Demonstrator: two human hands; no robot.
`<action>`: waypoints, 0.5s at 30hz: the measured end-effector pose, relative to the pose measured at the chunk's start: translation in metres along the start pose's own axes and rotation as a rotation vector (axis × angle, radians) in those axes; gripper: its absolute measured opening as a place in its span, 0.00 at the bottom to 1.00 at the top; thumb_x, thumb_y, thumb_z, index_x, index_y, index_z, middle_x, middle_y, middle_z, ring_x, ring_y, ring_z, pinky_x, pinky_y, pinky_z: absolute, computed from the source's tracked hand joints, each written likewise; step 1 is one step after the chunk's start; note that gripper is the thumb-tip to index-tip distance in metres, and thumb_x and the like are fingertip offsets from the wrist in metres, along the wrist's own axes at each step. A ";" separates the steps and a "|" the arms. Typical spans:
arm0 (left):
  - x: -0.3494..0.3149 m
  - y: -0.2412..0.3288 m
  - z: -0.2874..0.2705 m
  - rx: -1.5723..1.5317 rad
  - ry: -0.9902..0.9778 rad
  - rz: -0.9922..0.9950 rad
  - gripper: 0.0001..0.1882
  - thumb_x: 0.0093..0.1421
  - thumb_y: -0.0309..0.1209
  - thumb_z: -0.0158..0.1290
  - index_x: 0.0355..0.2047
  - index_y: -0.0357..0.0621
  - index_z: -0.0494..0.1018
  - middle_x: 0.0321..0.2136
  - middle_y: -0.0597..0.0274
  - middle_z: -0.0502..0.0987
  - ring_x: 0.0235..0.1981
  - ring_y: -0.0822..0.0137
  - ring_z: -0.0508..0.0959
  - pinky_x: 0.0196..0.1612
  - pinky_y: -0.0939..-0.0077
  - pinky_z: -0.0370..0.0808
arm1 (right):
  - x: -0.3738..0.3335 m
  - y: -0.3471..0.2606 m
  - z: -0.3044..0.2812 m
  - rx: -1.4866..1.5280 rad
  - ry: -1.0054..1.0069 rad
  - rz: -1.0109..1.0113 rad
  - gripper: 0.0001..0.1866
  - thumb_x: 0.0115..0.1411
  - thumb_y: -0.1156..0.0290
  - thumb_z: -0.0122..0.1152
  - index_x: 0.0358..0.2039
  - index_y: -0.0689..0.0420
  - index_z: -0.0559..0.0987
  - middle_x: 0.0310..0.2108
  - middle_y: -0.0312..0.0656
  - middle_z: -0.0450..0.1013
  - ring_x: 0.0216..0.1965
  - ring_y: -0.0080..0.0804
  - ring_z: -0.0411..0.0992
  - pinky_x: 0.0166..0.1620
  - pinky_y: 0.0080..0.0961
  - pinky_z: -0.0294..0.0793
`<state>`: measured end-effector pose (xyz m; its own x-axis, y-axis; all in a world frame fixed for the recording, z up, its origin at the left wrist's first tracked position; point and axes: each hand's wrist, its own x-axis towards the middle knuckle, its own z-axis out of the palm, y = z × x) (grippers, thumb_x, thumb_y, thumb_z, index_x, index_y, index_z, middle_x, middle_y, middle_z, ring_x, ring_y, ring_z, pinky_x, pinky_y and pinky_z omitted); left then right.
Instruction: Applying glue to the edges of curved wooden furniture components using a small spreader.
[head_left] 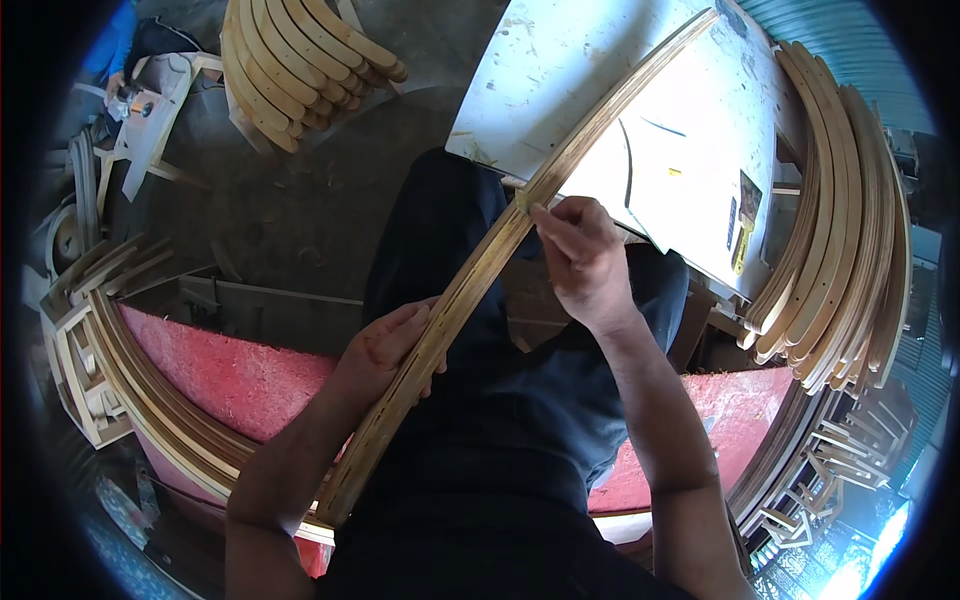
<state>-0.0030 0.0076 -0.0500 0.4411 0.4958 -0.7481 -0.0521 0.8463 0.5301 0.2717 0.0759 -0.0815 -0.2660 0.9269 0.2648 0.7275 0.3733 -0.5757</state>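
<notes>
Left hand (392,345): fingers clamped round slat (482,262) | right hand (588,258): fingertips pinch scrap (524,201) on slat, near edge of table (512,95) | likely best: slat braced, pressure even

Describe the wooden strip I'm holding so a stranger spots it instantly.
Find the white table at the top, right of centre. A long, curved wooden strip slants from over it down to the lower left, held in your left hand. Unlike the wooden pieces piled at the right, it is a single strip in hand.
</notes>
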 end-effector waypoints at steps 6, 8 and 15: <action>0.001 -0.003 -0.004 0.006 0.006 0.009 0.29 0.77 0.52 0.41 0.68 0.48 0.67 0.28 0.64 0.77 0.21 0.76 0.78 0.24 0.83 0.76 | -0.014 -0.007 -0.008 -0.058 -0.041 -0.091 0.17 0.57 0.87 0.65 0.46 0.59 0.85 0.38 0.43 0.72 0.38 0.39 0.76 0.40 0.29 0.79; 0.001 -0.004 -0.005 0.004 0.007 0.005 0.29 0.77 0.52 0.41 0.68 0.48 0.67 0.28 0.64 0.78 0.21 0.76 0.78 0.24 0.84 0.76 | -0.027 -0.006 -0.011 0.144 -0.048 0.010 0.16 0.59 0.87 0.64 0.46 0.60 0.85 0.38 0.42 0.73 0.38 0.36 0.76 0.39 0.27 0.78; 0.000 -0.003 -0.003 -0.009 0.012 -0.002 0.29 0.77 0.52 0.41 0.68 0.49 0.67 0.28 0.64 0.78 0.21 0.76 0.78 0.24 0.84 0.76 | -0.023 -0.001 -0.016 0.492 0.052 0.392 0.11 0.66 0.84 0.61 0.47 0.64 0.85 0.38 0.41 0.78 0.34 0.23 0.78 0.37 0.18 0.77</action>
<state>-0.0052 0.0059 -0.0530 0.4302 0.4965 -0.7539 -0.0598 0.8490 0.5250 0.2872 0.0540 -0.0753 0.0010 1.0000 -0.0081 0.3850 -0.0078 -0.9229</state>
